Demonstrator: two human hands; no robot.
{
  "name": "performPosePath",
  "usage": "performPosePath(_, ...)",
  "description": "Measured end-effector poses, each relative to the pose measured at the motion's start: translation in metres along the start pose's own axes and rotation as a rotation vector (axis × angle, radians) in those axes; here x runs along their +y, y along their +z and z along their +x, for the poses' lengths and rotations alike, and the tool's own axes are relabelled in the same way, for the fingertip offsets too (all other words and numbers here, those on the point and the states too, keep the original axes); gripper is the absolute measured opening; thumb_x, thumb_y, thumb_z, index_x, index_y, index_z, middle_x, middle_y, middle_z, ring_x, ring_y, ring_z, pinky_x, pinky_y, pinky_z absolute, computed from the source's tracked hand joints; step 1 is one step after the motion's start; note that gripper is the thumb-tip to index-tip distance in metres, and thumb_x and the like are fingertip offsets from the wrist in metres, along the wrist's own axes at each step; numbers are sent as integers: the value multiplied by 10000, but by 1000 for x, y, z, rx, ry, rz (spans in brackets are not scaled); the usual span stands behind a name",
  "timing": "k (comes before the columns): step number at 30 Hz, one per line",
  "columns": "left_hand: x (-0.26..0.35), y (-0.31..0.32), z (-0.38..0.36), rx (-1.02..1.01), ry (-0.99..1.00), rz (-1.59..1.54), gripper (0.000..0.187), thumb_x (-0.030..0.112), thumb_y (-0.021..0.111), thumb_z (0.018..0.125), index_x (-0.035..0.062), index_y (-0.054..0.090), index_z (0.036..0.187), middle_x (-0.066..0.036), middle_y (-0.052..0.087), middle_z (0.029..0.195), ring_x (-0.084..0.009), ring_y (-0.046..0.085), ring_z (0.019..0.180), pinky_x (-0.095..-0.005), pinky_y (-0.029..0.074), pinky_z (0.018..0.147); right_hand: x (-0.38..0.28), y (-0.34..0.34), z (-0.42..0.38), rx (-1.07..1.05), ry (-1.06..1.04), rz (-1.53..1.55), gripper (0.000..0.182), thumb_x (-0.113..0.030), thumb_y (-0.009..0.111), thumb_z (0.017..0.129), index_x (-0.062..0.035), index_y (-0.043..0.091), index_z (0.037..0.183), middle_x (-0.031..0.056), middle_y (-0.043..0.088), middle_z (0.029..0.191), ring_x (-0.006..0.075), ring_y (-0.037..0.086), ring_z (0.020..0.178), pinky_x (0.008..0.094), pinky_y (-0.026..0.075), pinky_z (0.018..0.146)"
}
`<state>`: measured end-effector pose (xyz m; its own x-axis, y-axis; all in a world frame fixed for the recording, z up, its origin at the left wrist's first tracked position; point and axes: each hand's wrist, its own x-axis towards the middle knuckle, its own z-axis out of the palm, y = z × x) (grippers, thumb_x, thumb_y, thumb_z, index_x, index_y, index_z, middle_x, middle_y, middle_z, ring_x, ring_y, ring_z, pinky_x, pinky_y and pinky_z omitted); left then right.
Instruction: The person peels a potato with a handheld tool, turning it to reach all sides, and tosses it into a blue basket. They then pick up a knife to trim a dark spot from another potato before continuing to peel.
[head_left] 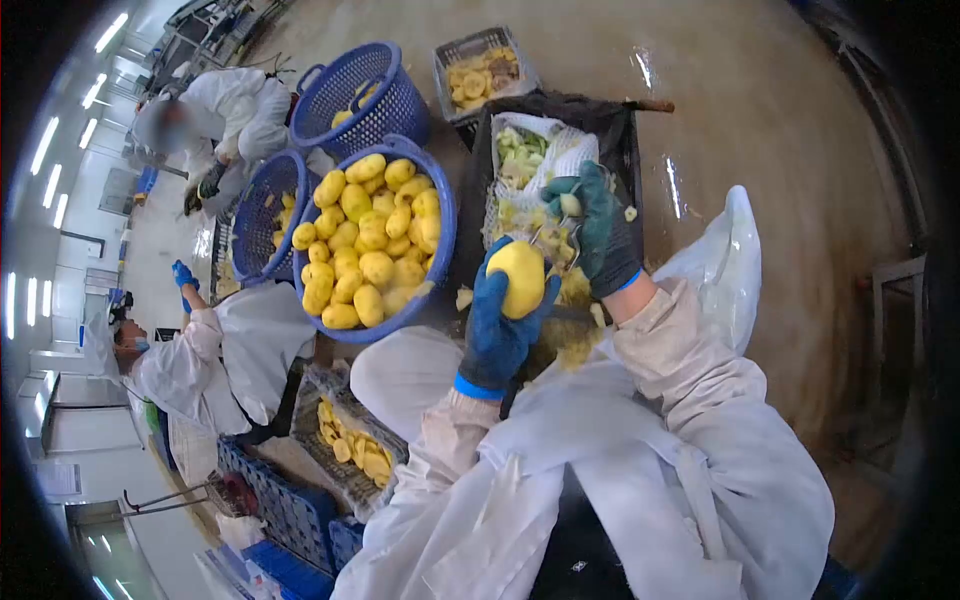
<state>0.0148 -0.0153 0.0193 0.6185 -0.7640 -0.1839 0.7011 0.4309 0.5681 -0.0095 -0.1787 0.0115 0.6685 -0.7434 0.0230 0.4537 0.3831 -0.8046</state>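
A large peeled yellow potato (519, 279) rests in my left hand (497, 325), which wears a blue glove with its fingers wrapped round it. Just to the right, my right hand (597, 225), in a dark green glove, is closed round a tool whose pale handle end (570, 205) shows at the fingers; a thin metal part points down toward the potato. Both hands are over a dark crate (625, 150) lined with white mesh and holding peelings (520, 157). A blue basket (447, 240) full of yellow potatoes (372, 230) stands left of my left hand.
Two more blue baskets (411, 100) (243, 225) hold some potatoes. One crate (440, 60) at the top and another (312, 425) at lower left hold cut pieces. Two people in white (235, 100) (180, 360) are at the left. A metal frame (900, 270) stands at the right.
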Motion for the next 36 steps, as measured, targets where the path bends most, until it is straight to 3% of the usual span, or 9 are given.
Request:
performPosePath(5,-3,-14,15,5,-233,-300,428,331,519,907,54,466,1229,-117,529,1207,-241,510,1124,-386,433,949,37,-18,12,-115,-65,-222,346,-361,462,945,-34,549,1018,84,651,830,152,610,680,297,499,648)
performPosePath(20,-8,-8,28,130,-177,-370,357,311,541,862,68,537,1123,-115,594,1083,-266,576,1007,-435,472,910,31,-10,-9,-138,-287,-406,364,-234,381,973,-9,633,835,76,645,762,142,575,692,275,464,693)
performPosePath(21,-10,-9,27,190,-164,-362,358,319,534,865,66,537,1118,-117,593,1082,-265,578,1000,-437,471,910,33,-21,4,110,-79,-296,390,-269,392,976,-5,635,823,79,644,759,142,579,693,289,468,682)
performPosePath(25,-10,-17,31,177,-189,-362,382,318,548,849,53,517,1122,-120,583,1079,-263,581,986,-429,468,915,27,-4,-17,-29,-150,-213,423,-353,419,961,-15,644,842,69,647,737,135,586,648,281,482,664)
performPosePath(27,-16,-13,28,89,152,301,390,300,554,841,48,499,1135,-117,578,1079,-262,582,980,-423,464,921,30,-4,-18,-49,-187,-245,406,-364,444,950,-20,644,872,69,649,751,129,587,640,272,486,653)
performPosePath(29,-15,-14,27,95,184,304,396,280,561,833,44,485,1143,-118,575,1075,-262,580,982,-418,462,924,28,-23,2,-40,-119,-213,389,-365,464,941,-17,637,915,77,652,801,124,587,671,271,486,658)
performPosePath(31,-7,-16,30,182,-119,-355,400,260,569,826,41,475,1147,-123,574,1068,-262,573,992,-414,462,924,36,-29,0,-45,-88,-231,356,-340,456,947,-18,596,1005,76,639,879,130,589,684,274,489,668)
performPosePath(33,-12,-15,23,66,222,452,388,267,560,834,43,484,1141,-133,572,1075,-268,563,1009,-414,461,925,61,-27,-8,-110,-128,-249,407,-398,430,947,-23,585,970,80,641,837,134,581,674,280,481,662)
performPosePath(36,-11,-10,23,166,78,11,376,278,562,837,49,499,1129,-137,571,1087,-276,551,1030,-424,459,927,32,-40,7,-12,24,-17,444,-444,413,946,-35,580,909,94,649,806,138,576,656,280,471,643)
